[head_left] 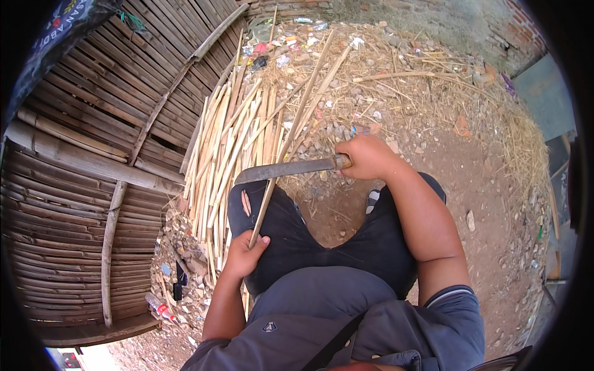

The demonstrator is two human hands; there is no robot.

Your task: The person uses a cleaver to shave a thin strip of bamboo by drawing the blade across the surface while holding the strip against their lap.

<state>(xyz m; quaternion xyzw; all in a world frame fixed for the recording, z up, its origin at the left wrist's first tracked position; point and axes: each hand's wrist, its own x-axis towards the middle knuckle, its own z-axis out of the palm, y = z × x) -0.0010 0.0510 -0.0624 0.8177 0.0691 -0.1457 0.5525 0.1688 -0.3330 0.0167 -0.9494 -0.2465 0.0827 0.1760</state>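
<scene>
My right hand (367,157) is closed round the short wooden handle of a machete (288,169). Its broad dark blade points left, above my left knee, and lies across a long bamboo strip (301,106). The near end of that strip is in my left hand (245,253), with the thumb pressed along it. From there the strip slants up and away to the far rubble. Whether the blade's edge bites into the bamboo, I cannot tell. To the left of my knee lies a pile of pale split bamboo strips (213,154).
A slatted bamboo wall (80,93) stands close on my left. Dry straw (427,68), stones and litter cover the ground ahead, up to a brick wall (445,25). A plastic bottle (161,308) lies at lower left. Grey panels (547,93) stand at the right.
</scene>
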